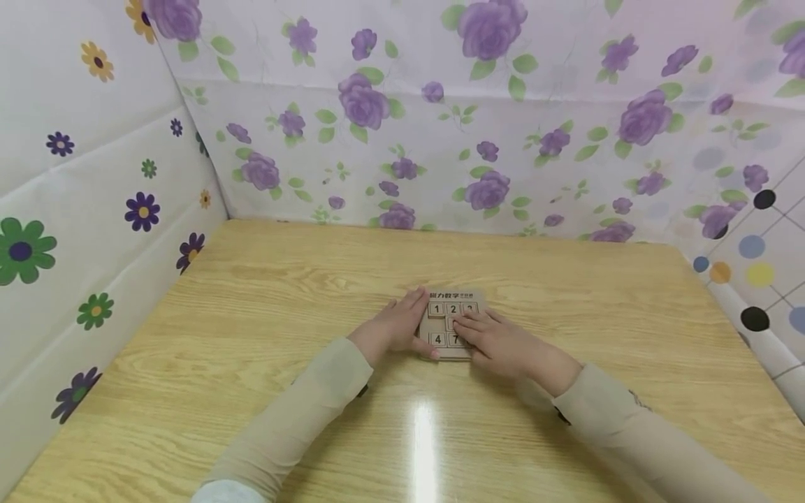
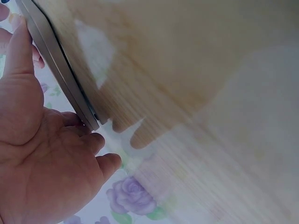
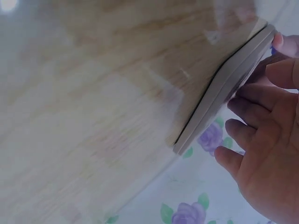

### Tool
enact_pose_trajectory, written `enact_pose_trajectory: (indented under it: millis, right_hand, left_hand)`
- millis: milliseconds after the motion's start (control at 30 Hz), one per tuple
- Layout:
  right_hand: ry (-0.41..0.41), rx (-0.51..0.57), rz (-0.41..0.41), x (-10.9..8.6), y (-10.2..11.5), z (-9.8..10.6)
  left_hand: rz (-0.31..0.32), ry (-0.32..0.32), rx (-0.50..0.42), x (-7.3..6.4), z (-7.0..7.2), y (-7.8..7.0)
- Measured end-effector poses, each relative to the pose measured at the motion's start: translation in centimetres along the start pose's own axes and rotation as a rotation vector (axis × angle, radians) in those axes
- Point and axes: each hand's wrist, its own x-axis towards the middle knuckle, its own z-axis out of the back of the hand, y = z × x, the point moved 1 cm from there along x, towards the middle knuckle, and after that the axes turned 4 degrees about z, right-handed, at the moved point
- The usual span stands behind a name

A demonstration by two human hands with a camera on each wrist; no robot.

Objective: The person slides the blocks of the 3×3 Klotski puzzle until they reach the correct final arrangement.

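A flat number sliding puzzle (image 1: 435, 326) lies on the table, with dark lettering along its far edge. Tiles 1, 2 and 3 form its top row; 4 and 7 show in the bottom row. The left slot of the middle row is bare. My left hand (image 1: 397, 327) holds the puzzle's left side, its thumb at the near corner and fingers along the far-left edge. Fingertips of my right hand (image 1: 503, 344) rest on the middle and right tiles, hiding several of them. Both wrist views show the board's thin edge (image 2: 60, 70) beside the hands.
The wooden table (image 1: 302, 279) extends around the puzzle on all sides. A floral cloth (image 1: 377, 161) hangs behind the table, a flower-print one (image 1: 94, 244) at the left and a dotted one (image 1: 761, 279) at the right. Light glares off the table's near part.
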Motion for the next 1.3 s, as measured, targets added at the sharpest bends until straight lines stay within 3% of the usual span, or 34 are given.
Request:
enact_pose_trajectory:
  millis: [267,967,1300]
  right_hand:
    - [0.021,-0.011,0.087,-0.5,2.3,-0.7]
    - [0.028,-0.031,-0.004,1.0,1.7,-0.1]
    - [0.02,-0.019,-0.006,-1.2,1.9,-0.2]
  left_hand:
    - [-0.009,-0.003,-0.011,-0.4,0.0,-0.2]
    - [-0.011,0.002,0.009,-0.2,0.2,-0.4]
    - [-0.001,-0.011,0.003,0.0,0.0,0.0]
